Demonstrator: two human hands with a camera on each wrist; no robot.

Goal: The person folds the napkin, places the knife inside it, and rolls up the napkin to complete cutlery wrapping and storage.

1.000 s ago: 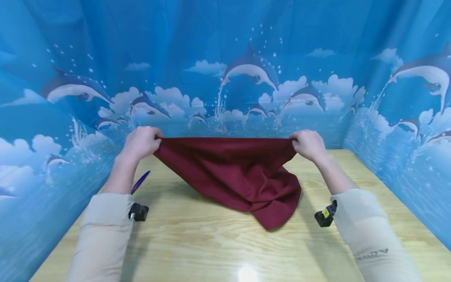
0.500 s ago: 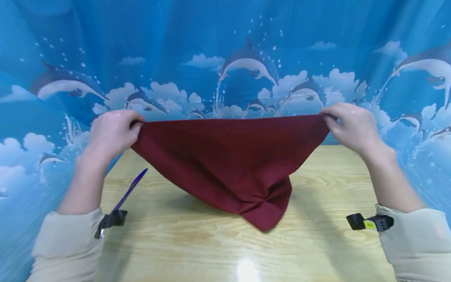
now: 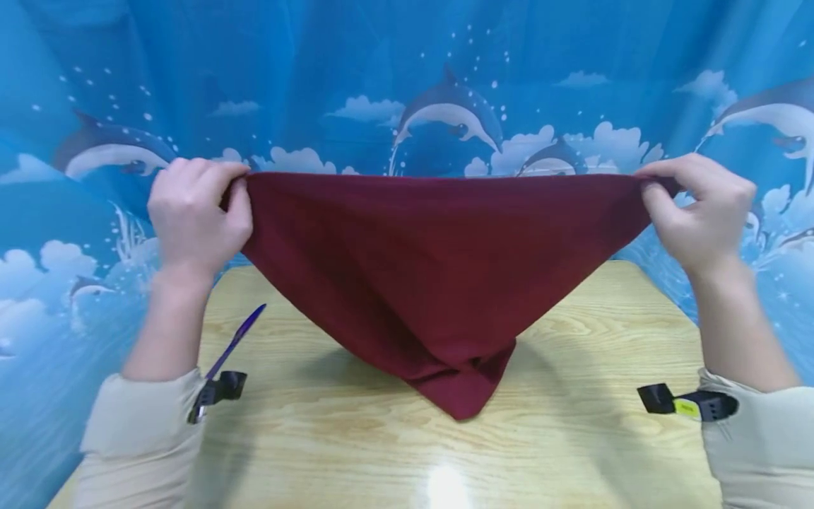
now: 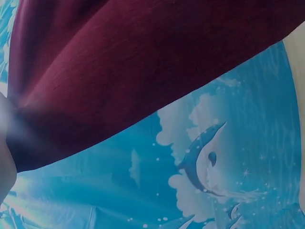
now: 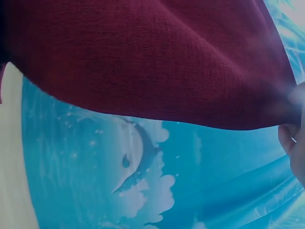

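A dark red cloth [image 3: 445, 254] hangs stretched between both hands, its upper edge taut and nearly level in the head view. My left hand [image 3: 197, 208] pinches the upper left corner, fingers curled over the edge. At the upper right corner my right hand [image 3: 702, 205] grips the fabric between thumb and fingers. Below, the cloth narrows to a folded tip close over the table. Both wrist views are mostly filled by the cloth [image 4: 143, 62], and the right wrist view shows fingertips [image 5: 287, 137] at its corner.
A purple pen-like stick [image 3: 238, 338] lies on the wooden table [image 3: 356, 452], left of the cloth and partly behind the left wrist camera [image 3: 219, 389]. Blue curtains [image 3: 267, 63] printed with dolphins surround the table at the back and sides.
Both hands have risen and spread apart, the right one farther outward. The cloth's top edge is now higher and wider, with more of the fabric lifted and fewer folds at the lower right.
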